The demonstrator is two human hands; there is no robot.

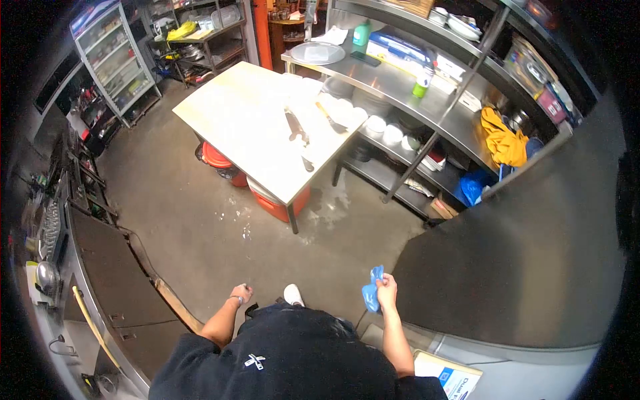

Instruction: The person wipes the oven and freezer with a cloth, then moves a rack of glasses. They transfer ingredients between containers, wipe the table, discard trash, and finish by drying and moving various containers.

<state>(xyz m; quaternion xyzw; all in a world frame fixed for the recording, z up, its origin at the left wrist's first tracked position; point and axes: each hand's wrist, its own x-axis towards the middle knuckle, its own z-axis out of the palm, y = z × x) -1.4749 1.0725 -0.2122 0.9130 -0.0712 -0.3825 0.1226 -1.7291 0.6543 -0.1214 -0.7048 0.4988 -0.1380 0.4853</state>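
My right hand (387, 291) is closed round a crumpled blue item (372, 296), thin like plastic or a glove, held out in front of me on the right. My left hand (243, 292) hangs low at my left side with its fingers curled; whether anything is in it is too small to tell. Ahead stands a pale-topped table (233, 120). On its right part lie a knife (293, 123), a spatula-like tool (331, 119) and another dark-ended tool (307, 163).
A steel shelf unit (393, 80) with bowls, boxes and a yellow cloth (503, 139) runs along the right. Red containers (277, 202) sit under the table. A dark counter (127, 267) borders the left; a glass-fronted cabinet (117, 60) stands at the back left.
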